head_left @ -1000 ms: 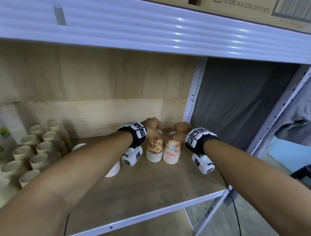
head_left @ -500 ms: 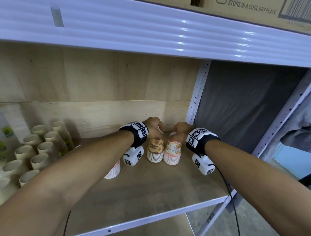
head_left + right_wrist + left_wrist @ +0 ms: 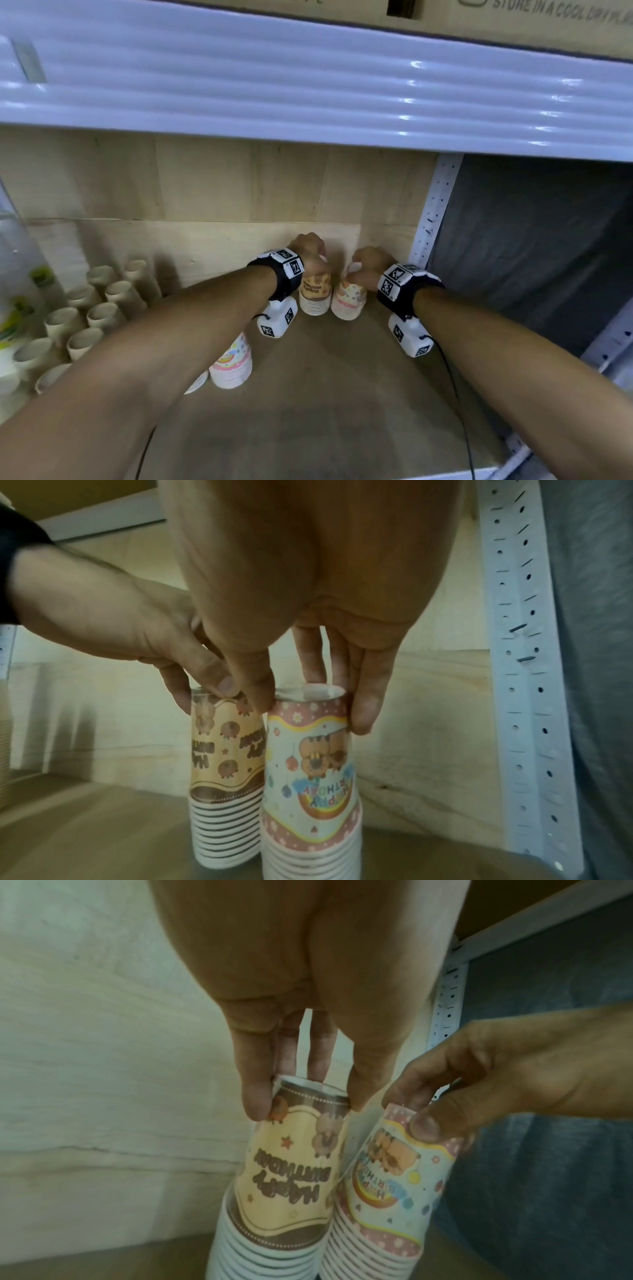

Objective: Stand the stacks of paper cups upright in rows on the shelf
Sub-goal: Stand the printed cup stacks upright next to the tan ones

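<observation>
Two stacks of paper cups stand mouth-down at the back right corner of the shelf (image 3: 325, 411), touching each other. The left hand (image 3: 308, 248) pinches the top of the brown stack (image 3: 284, 1177) with its fingertips around the upturned base. The right hand (image 3: 368, 263) pinches the pink stack (image 3: 311, 777) in the same way.

I think these stacks are light and the paper walls are thin, so a hard squeeze in the middle would dent them. The narrow top is stiffer because of the base ring, and it seems the better place to hold. The stacks look tall for their width, so they can tip easily if pushed from the side.

For room: the back wall (image 3: 205, 185) is near behind them, and the perforated post (image 3: 433, 212) stands just beside the pink stack. The front right part of the shelf is open. A third printed stack (image 3: 233, 363) stands nearer the front edge, and plain cup stacks (image 3: 85, 322) fill the left side.
</observation>
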{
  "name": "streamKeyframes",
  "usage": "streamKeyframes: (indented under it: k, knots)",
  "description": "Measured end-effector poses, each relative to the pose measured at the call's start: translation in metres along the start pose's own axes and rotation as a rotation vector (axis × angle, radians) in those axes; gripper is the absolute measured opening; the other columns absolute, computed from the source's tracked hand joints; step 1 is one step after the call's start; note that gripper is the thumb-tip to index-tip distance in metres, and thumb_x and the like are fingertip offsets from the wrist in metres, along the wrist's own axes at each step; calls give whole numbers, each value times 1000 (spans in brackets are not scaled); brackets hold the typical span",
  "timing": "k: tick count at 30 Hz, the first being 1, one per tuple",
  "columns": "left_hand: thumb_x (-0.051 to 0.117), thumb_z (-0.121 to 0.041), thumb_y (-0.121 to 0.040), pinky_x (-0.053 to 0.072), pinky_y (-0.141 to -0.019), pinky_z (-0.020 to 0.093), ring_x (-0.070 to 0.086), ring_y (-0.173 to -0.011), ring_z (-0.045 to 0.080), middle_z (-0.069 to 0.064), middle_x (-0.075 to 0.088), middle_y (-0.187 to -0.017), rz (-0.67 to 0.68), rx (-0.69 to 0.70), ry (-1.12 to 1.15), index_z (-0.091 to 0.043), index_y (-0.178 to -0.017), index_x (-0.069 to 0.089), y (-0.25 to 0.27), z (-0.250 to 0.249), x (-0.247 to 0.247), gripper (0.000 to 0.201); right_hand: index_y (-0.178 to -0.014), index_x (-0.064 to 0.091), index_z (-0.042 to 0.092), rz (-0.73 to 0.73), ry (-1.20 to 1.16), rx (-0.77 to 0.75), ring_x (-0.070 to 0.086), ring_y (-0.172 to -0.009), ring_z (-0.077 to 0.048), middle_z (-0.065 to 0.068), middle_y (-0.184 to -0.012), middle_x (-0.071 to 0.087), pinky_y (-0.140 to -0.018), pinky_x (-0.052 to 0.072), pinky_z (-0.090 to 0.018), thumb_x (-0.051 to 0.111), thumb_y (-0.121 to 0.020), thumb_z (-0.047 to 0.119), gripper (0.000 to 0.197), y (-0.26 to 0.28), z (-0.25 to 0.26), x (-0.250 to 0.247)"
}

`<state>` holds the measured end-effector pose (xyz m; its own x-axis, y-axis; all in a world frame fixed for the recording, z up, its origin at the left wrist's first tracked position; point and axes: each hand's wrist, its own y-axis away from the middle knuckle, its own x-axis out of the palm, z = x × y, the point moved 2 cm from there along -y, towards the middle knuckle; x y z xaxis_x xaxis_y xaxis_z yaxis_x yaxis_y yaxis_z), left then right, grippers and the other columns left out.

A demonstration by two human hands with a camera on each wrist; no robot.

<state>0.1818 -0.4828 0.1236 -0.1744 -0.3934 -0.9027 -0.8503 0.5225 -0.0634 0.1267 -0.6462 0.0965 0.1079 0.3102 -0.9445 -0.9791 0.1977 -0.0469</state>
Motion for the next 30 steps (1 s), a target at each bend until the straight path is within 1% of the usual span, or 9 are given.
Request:
streamKeyframes:
  k: [5,9,14,17,19,21,26,28,30]
  knots:
    - [66,-22,-86,51,-83,29,62,-107,27,12,63,-121,-28,-65,7,-3,-116,67,-12,5,3,34,-109,62,13,26,-24,-31,58,-103,-25,-7,-111,59,-78,43,-27,67,-79,40,40,-25,1,5]
    - [64,-23,-86,47,-75,25,62,-100,25,9,64,-119,-34,-114,23,-5,-112,69,-20,9,8,32,-108,65,16,50,-43,-34,61,-101,-24,-7,-110,63,-79,49,-28,68,-76,40,40,-42,1,11]
    - [63,-22,-87,46,-79,25,61,-109,28,11,62,-123,-70,-140,15,-4,-116,67,-26,8,15,35,-102,65,19,75,-60,-12,62,-92,-23,-4,-101,63,-72,45,-27,65,-74,43,37,-52,-2,14]
    - [61,-25,-90,44,-84,26,58,-114,29,11,59,-128,-76,-133,-11,-3,-121,64,-30,7,17,38,-100,67,21,70,-75,-19,61,-87,-22,-5,-102,64,-72,45,-26,63,-71,47,40,-57,-6,15]
    - [62,-31,-90,43,-82,26,57,-114,28,10,57,-129,-47,-147,-3,-5,-122,62,-33,9,18,41,-101,68,23,58,-87,-35,60,-89,-22,-3,-103,64,-74,45,-26,64,-70,47,39,-59,-9,16]
    - [65,-36,-88,41,-81,25,55,-117,27,10,54,-131,-34,-156,5,-7,-125,59,-36,11,18,48,-98,68,21,53,-105,-45,60,-87,-21,0,-96,62,-73,45,-25,66,-74,42,32,-60,-10,16]
    - [63,-34,-91,36,-103,26,42,-132,24,7,44,-144,-28,-117,-46,-9,-138,50,-37,12,18,55,-86,64,22,64,-111,-50,63,-85,-23,-1,-90,63,-73,49,-29,64,-74,41,22,-64,-10,15]
    - [64,-32,-89,38,-96,26,44,-130,23,6,46,-143,7,-117,-80,-11,-137,52,-39,12,18,53,-85,63,23,61,-105,-59,63,-86,-24,-1,-90,62,-73,49,-30,63,-73,40,21,-64,-10,15]
    - [67,-32,-85,41,-81,25,52,-116,24,6,53,-130,57,-129,-91,-10,-131,57,-41,11,18,52,-84,62,24,59,-104,-57,63,-86,-23,-1,-90,63,-73,50,-29,63,-71,40,21,-64,-10,14]
